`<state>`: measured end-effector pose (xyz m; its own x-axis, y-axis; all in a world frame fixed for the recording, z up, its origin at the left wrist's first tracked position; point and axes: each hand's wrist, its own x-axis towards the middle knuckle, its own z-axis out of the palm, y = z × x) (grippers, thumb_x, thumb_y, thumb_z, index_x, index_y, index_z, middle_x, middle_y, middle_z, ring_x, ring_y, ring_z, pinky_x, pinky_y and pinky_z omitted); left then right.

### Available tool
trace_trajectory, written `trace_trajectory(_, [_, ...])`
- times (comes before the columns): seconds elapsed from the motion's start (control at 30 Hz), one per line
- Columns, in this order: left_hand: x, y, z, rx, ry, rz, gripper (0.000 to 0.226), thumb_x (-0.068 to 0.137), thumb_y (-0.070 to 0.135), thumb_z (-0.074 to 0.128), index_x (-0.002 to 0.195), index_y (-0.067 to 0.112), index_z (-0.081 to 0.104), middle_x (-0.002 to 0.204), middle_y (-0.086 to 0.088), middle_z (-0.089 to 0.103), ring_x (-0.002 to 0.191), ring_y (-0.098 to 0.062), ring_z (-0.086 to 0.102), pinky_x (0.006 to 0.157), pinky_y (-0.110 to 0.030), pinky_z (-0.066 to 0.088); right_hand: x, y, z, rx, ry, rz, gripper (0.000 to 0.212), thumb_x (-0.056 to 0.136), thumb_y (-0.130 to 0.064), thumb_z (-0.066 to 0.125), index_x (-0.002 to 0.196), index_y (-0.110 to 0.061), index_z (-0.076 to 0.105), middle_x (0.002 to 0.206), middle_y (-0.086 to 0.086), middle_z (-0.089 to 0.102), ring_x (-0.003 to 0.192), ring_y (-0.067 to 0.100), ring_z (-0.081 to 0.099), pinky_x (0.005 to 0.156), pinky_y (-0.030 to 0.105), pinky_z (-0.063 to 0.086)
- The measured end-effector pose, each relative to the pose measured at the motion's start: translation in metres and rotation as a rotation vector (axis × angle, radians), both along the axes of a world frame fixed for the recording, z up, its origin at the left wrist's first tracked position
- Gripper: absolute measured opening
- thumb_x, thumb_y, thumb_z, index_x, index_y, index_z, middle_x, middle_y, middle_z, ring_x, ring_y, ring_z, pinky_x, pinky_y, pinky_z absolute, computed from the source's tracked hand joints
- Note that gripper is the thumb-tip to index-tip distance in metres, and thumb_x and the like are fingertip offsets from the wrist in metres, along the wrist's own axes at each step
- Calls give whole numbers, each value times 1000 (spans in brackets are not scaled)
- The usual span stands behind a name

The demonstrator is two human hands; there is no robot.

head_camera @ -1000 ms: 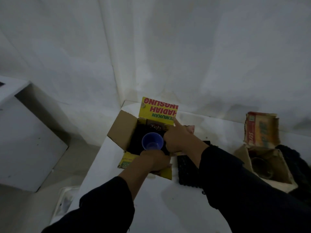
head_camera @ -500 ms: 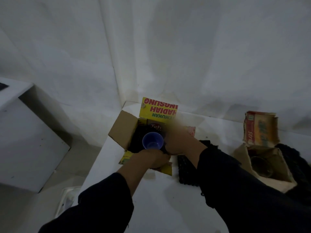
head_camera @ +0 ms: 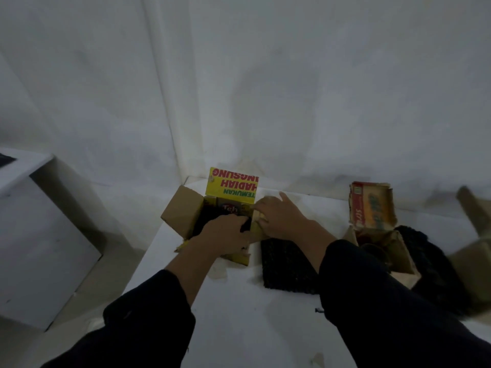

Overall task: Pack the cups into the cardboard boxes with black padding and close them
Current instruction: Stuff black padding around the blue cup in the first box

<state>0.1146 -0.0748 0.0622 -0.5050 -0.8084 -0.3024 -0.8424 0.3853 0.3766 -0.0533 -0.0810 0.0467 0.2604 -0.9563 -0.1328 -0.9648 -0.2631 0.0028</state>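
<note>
A cardboard box [head_camera: 183,211] with a raised yellow printed flap [head_camera: 231,185] stands at the table's far left corner, with black padding inside. My left hand [head_camera: 225,236] lies over its opening, fingers curled down into the padding; what they hold is hidden. The blue cup is hidden under that hand. My right hand [head_camera: 283,216] pinches the box's right flap [head_camera: 256,217] between thumb and fingers, index finger raised. A flat piece of black padding [head_camera: 288,262] lies on the table under my right wrist.
A second open box [head_camera: 372,208] with a red-orange flap stands at the right, a dark round cup [head_camera: 374,251] inside it. More black padding [head_camera: 427,264] lies beside it. A blurred brown cardboard shape [head_camera: 473,216] is at the far right. The table [head_camera: 239,314] drops off on the left.
My left hand moved from the box's near edge up over the opening, covering the blue cup. My right hand shifted right onto the side flap. The view tilted slightly.
</note>
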Motion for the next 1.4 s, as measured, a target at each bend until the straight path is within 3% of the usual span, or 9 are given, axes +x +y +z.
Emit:
trace_trajectory(0.1, [-14, 13, 8, -132, 49, -29, 62, 88, 50, 34, 134, 10, 44, 129, -9, 53, 116, -29, 51, 95, -39, 45, -15, 17, 7, -71, -77, -52, 47, 98, -32, 36, 143, -22, 36, 150, 1, 36, 142, 19, 25, 117, 47, 11])
trace_trajectory(0.23, [-42, 20, 3, -373, 49, -117, 60, 92, 48, 23, 143, 18, 33, 138, -7, 47, 128, -29, 44, 100, -41, 43, -40, 42, 15, -146, -225, -148, 47, 97, -31, 42, 143, -21, 38, 148, 1, 39, 138, 21, 32, 115, 42, 18])
trace_trajectory(0.33, [-66, 32, 5, -360, 97, -103, 63, 94, 40, 39, 149, 12, 23, 153, -7, 30, 142, -24, 26, 115, -38, 26, -62, 61, 16, -136, -254, -219, 50, 97, -32, 43, 144, -18, 34, 149, 4, 38, 138, 22, 32, 115, 40, 20])
trace_trajectory(0.57, [-112, 63, -11, -413, 165, -122, 59, 96, 25, 39, 150, 12, 18, 156, -6, 22, 145, -22, 16, 121, -40, 6, -99, 99, -1, -80, -304, -335, 52, 97, -30, 44, 146, -15, 31, 147, 7, 39, 137, 22, 34, 113, 35, 27])
trace_trajectory(0.77, [-122, 73, -60, -209, 115, -115, 61, 99, 23, 35, 151, 8, 7, 158, -7, 13, 147, -22, 10, 120, -30, 13, -101, 115, -34, -22, -247, -360, 51, 96, -30, 43, 143, -14, 32, 146, 4, 39, 134, 20, 36, 111, 35, 16])
trace_trajectory(0.93, [-121, 73, -101, -76, 8, -40, 67, 99, 28, 37, 150, 6, 1, 159, -9, 10, 147, -25, 9, 118, -34, 20, -100, 113, -76, 46, -278, -316, 55, 96, -28, 44, 146, -10, 27, 151, 8, 33, 141, 23, 27, 115, 29, 19])
trace_trajectory(1.03, [-121, 72, -120, -37, -84, -4, 69, 98, 31, 37, 150, 5, 1, 159, -10, 9, 147, -26, 9, 118, -39, 20, -100, 110, -100, 104, -289, -342, 59, 97, -30, 42, 149, -10, 21, 156, 8, 23, 146, 25, 15, 119, 35, 19])
trace_trajectory(1.27, [-131, 71, -152, -89, -203, 99, 63, 99, 38, 27, 151, 8, 8, 159, -5, 12, 147, -22, 7, 119, -43, 11, -98, 107, -140, 180, -268, -389, 60, 99, -35, 36, 151, -14, 15, 160, 4, 9, 148, 24, 4, 120, 37, 17])
trace_trajectory(1.4, [-137, 73, -153, -231, -117, 227, 57, 98, 42, 32, 148, 17, 22, 149, -1, 36, 138, -21, 28, 111, -39, 23, -96, 108, -155, 127, -264, -416, 59, 98, -37, 37, 150, -17, 19, 160, 3, 11, 148, 23, 6, 119, 38, 18])
